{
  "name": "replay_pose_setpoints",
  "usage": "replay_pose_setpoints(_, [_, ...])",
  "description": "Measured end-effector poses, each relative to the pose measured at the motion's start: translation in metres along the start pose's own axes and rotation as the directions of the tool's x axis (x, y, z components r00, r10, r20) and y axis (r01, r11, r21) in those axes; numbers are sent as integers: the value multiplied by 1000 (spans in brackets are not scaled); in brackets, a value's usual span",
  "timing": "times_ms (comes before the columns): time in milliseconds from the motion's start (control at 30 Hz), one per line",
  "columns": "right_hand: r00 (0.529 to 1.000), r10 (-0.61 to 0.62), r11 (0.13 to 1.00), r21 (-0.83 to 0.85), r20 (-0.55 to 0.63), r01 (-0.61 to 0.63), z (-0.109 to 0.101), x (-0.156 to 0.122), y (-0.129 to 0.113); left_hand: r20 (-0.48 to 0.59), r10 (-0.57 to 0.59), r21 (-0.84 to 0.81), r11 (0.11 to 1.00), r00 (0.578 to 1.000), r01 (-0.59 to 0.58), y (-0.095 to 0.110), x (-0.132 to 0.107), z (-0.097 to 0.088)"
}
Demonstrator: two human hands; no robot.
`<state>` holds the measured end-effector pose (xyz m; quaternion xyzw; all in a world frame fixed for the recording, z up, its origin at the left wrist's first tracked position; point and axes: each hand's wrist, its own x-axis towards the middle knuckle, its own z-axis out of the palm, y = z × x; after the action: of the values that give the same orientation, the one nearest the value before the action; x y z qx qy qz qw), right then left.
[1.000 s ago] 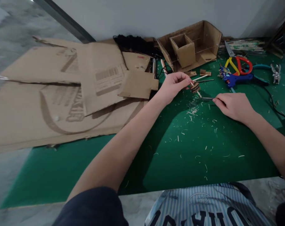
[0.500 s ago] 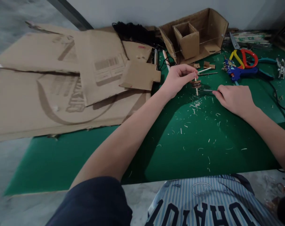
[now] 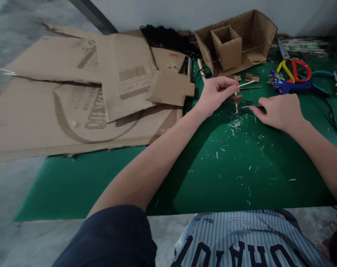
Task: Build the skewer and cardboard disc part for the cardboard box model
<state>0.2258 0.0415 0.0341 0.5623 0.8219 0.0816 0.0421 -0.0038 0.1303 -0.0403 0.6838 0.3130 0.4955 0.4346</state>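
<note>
My left hand pinches the top of a thin wooden stick that stands nearly upright on the green mat. A small brown cardboard wheel sits on the stick just below my fingers. My right hand rests on the mat to the right, fingers closed on a thin dark blade tool whose tip points left toward the stick's foot. Pale shavings lie under the stick.
Flattened cardboard sheets cover the mat's left half. A cardboard box model stands at the back. Scissors with red and yellow handles, a blue glue gun, pliers and a black cable lie at the right. A loose stick lies behind my hands.
The stick with the wheel has turned from slanting to nearly upright in my left hand. My right hand stays by it with the blade. The view has shifted slightly.
</note>
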Motion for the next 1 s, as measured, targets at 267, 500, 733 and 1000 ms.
replay_pose_setpoints(267, [998, 12, 999, 47, -60, -9, 14, -1, 3, -29, -98, -6, 995, 995, 98, 17, -4, 5])
replay_pose_setpoints(500, [997, 24, 1000, 15, -71, -22, 12, 0, -5, -18, -167, -83, 983, 986, 165, 22, -4, 6])
replay_pose_setpoints(733, [999, 36, 997, -65, 27, -34, 11, -3, -12, -26, -187, -100, 978, 982, 183, 20, -3, 5])
replay_pose_setpoints(1000, [997, 44, 998, -46, 62, -42, 11, -11, -23, -65, -174, -77, 983, 983, 169, 15, -1, 6])
